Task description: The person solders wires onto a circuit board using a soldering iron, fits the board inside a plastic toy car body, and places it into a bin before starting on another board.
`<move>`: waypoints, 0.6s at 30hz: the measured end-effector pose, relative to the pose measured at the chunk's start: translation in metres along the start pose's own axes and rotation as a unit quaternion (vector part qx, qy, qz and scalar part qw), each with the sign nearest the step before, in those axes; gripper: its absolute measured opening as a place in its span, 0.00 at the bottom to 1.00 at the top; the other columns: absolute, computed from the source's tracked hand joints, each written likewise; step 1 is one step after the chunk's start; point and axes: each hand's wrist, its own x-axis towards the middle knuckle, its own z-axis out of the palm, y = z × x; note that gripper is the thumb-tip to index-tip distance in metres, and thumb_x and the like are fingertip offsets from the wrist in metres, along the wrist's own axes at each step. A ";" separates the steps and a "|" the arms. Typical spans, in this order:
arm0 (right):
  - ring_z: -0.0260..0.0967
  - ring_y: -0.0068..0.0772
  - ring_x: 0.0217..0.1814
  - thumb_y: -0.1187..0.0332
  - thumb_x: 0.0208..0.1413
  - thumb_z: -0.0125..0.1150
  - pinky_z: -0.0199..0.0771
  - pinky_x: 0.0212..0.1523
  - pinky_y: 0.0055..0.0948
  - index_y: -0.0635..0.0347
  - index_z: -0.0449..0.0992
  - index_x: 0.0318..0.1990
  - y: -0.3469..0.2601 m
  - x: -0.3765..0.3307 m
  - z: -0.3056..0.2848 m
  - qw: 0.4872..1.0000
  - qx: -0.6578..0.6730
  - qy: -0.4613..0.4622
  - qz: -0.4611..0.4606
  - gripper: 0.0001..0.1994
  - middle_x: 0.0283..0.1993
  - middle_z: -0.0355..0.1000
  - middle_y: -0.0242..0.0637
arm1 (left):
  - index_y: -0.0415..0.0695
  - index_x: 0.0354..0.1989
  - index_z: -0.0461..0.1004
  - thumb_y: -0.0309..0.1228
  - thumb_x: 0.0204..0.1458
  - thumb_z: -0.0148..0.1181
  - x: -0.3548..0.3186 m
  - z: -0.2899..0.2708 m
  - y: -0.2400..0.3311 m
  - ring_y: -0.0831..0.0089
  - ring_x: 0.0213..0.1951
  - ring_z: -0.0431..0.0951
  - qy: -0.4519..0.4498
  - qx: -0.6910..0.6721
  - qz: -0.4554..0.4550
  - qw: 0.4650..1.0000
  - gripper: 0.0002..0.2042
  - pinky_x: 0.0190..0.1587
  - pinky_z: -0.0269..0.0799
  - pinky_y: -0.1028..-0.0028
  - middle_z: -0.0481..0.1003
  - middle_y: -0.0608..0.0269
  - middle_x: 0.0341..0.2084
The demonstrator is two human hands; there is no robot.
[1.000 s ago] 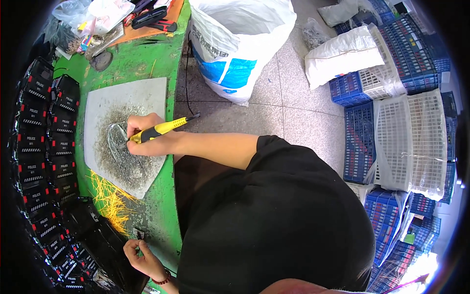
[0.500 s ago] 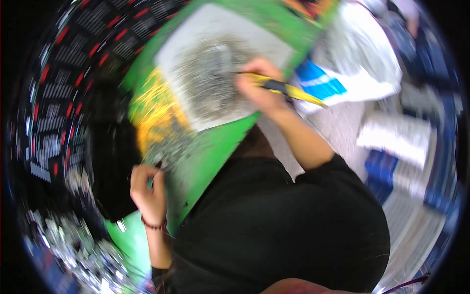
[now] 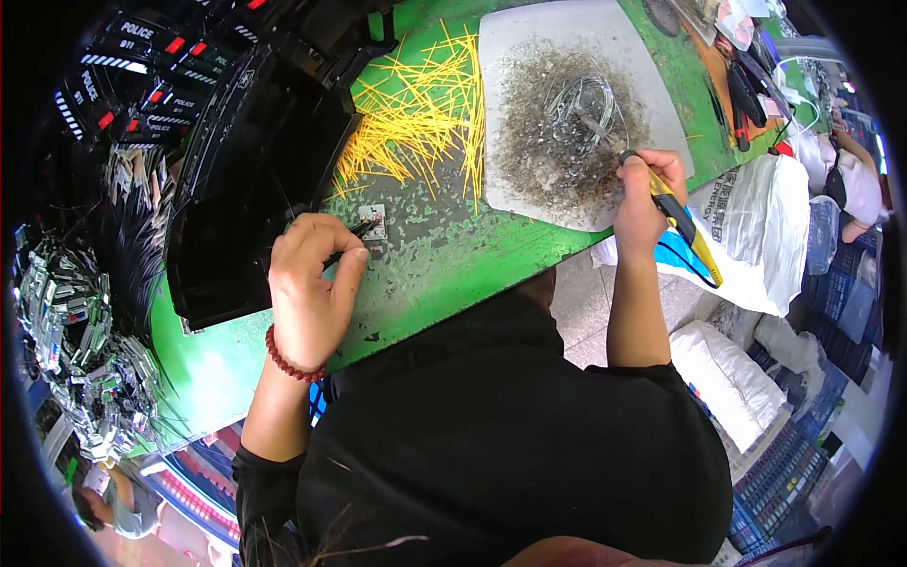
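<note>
Meanwhile left hand (image 3: 307, 283) pinches wires, right hand (image 3: 647, 194) grips soldering iron (image 3: 685, 227)

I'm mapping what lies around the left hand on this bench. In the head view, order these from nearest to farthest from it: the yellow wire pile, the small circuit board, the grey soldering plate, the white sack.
From the left hand:
1. Small circuit board, at its fingertips.
2. Yellow wire pile, just beyond, up the bench.
3. Grey soldering plate, further right, under the right hand.
4. White sack, off the bench's right edge.

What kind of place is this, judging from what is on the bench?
Probably a small electronics assembly workshop: the right hand holds a soldering iron over a solder-spattered grey mat, yellow wire pieces lie on the green bench, and the left hand holds a small circuit board.
</note>
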 end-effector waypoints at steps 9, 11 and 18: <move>0.67 0.20 0.28 0.77 0.51 0.60 0.66 0.32 0.19 0.63 0.71 0.35 -0.001 0.002 -0.002 0.999 -0.033 0.029 -0.011 0.05 0.27 0.70 0.31 | 0.42 0.24 0.72 0.21 0.39 0.63 -0.003 0.001 -0.007 0.59 0.31 0.74 0.009 0.011 0.022 1.000 0.05 0.35 0.66 0.67 0.73 0.59 0.27; 0.64 0.20 0.25 0.79 0.50 0.56 0.65 0.30 0.19 0.64 0.70 0.35 0.004 0.002 -0.012 0.998 0.009 0.047 -0.027 0.05 0.28 0.67 0.31 | 0.43 0.24 0.73 0.22 0.39 0.64 -0.003 0.003 -0.010 0.62 0.31 0.74 0.018 0.019 0.032 0.999 0.05 0.35 0.66 0.67 0.73 0.62 0.27; 0.60 0.23 0.26 0.71 0.49 0.57 0.60 0.27 0.19 0.65 0.66 0.34 -0.040 -0.044 0.038 0.978 0.133 -0.156 -0.042 0.09 0.28 0.64 0.38 | 0.43 0.24 0.73 0.21 0.39 0.64 -0.005 0.010 -0.012 0.65 0.31 0.74 0.046 0.083 0.052 0.994 0.05 0.35 0.65 0.70 0.74 0.64 0.27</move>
